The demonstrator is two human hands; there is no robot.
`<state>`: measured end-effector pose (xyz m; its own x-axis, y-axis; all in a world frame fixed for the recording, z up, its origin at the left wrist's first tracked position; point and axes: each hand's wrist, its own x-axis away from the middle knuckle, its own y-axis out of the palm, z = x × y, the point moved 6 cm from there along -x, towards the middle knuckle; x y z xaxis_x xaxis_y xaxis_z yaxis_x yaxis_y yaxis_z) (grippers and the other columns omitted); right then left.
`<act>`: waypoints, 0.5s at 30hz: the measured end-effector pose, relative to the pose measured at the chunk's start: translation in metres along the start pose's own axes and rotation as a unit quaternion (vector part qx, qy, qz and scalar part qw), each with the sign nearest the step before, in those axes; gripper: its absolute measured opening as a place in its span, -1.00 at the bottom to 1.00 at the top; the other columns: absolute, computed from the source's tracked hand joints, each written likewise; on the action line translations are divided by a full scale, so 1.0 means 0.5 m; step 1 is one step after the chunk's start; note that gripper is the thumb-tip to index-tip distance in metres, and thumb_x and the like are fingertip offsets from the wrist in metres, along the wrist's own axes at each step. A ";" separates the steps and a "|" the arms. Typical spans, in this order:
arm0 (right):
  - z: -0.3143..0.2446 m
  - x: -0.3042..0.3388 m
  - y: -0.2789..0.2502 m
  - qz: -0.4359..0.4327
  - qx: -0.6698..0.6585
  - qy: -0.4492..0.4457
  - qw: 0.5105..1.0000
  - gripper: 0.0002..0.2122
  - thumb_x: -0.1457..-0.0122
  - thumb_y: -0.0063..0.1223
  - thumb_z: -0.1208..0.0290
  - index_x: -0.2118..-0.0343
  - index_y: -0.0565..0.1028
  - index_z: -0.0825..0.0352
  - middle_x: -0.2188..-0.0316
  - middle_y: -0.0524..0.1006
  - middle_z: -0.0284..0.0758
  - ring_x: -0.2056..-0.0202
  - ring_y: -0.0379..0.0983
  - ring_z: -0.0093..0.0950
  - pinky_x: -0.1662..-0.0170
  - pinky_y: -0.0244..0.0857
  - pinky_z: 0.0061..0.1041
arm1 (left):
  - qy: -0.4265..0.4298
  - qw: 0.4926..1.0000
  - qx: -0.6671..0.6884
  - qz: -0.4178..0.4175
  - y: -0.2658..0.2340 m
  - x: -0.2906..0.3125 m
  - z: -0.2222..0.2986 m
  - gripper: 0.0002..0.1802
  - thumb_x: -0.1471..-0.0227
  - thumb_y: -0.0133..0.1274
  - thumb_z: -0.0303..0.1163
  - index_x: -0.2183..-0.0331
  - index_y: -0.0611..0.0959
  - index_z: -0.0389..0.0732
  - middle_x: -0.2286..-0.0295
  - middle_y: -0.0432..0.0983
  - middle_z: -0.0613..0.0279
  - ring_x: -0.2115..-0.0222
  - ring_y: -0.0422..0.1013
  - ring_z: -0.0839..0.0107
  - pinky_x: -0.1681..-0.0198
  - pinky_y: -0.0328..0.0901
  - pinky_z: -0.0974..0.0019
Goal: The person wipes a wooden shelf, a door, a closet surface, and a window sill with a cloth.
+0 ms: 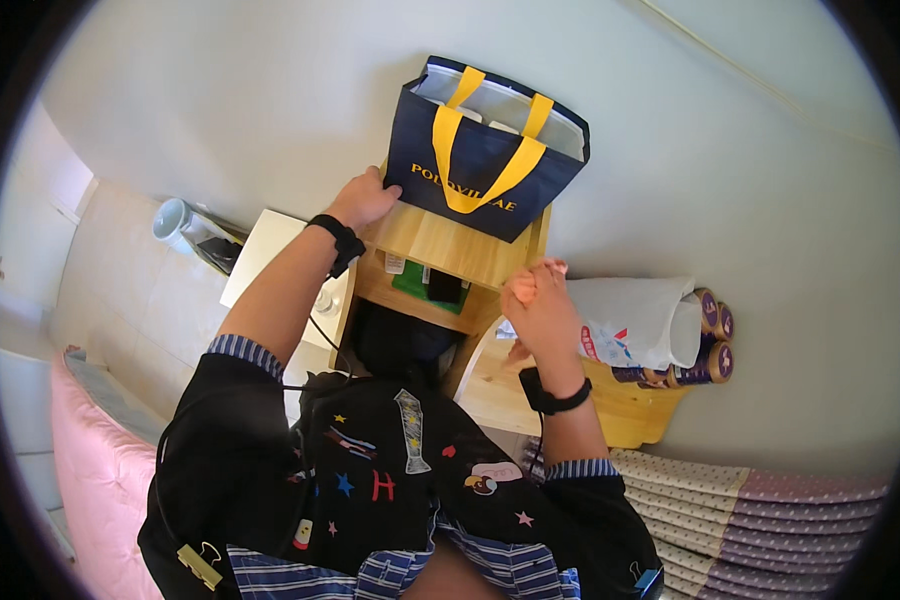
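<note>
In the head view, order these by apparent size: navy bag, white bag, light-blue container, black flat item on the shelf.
1. Navy bag, clearly largest
2. White bag
3. Light-blue container
4. Black flat item, only somewhat smaller than the container

A bare strip of wood runs along the front edge of the cabinet top (435, 232), leaving a way across in front of the bag (410, 150). Behind it the bag and the wall (690, 190) block passage. At the strip's left end the left hand (368, 203) touches the bag's lower corner; near its right front corner, the right hand (552, 315) with a pink cloth (540, 275) crowds the way. The bag's mouth is open from above, past its handles (446, 140). On the side shelf (495, 390), a white sack (640, 315) and cans (718, 362) obstruct the back; bare wood shows toward the front edge.
</note>
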<state>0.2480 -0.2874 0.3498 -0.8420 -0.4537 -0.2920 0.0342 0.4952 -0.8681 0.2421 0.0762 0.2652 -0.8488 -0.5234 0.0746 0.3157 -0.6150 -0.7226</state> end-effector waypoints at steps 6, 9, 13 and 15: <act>-0.104 -0.053 0.164 -0.067 -0.020 -0.136 0.988 -0.76 -0.11 0.11 0.27 0.18 0.60 0.21 0.10 0.60 -0.20 0.07 0.54 -0.16 0.07 0.48 -0.19 | 0.042 0.999 -0.025 0.009 0.024 -0.001 0.017 -0.53 -0.15 0.05 -0.23 0.10 0.42 -0.47 0.21 0.58 -0.45 0.12 0.52 -0.31 -0.02 0.39 -0.10; -0.212 -0.099 0.286 -0.183 0.035 -0.107 0.977 -0.75 -0.09 0.13 0.22 0.19 0.62 0.16 0.07 0.61 -0.25 0.01 0.53 -0.18 0.01 0.46 -0.18 | 0.056 0.998 -0.023 -0.001 0.031 -0.008 0.010 -0.55 -0.16 0.03 -0.26 0.11 0.41 -0.48 0.22 0.57 -0.48 0.12 0.51 -0.33 -0.02 0.38 -0.12; -0.285 -0.146 0.308 -0.110 -0.106 -0.042 0.987 -0.70 -0.07 0.13 0.12 0.19 0.65 0.13 0.03 0.60 -0.29 -0.04 0.52 -0.23 -0.03 0.46 -0.20 | 0.043 0.995 0.077 -0.035 0.035 -0.014 -0.021 -0.46 -0.21 -0.03 -0.30 -0.13 0.35 -0.39 0.12 0.55 -0.46 0.04 0.48 -0.32 -0.06 0.36 -0.08; -0.269 -0.145 0.319 -0.124 -0.097 0.003 0.988 -0.68 -0.07 0.12 0.07 0.19 0.66 0.13 0.01 0.59 -0.29 -0.05 0.52 -0.23 -0.05 0.46 -0.20 | 0.061 0.993 0.094 -0.034 0.039 -0.008 -0.030 -0.41 -0.19 -0.03 -0.32 -0.18 0.31 -0.40 0.10 0.53 -0.51 0.03 0.47 -0.34 -0.08 0.35 -0.09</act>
<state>0.2421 -0.0756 0.2864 -0.8144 -0.5752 -0.0772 -0.2766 0.5016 -0.8197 0.2455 0.0753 0.2408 -0.9125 -0.4083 0.0271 0.3192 -0.7517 -0.5770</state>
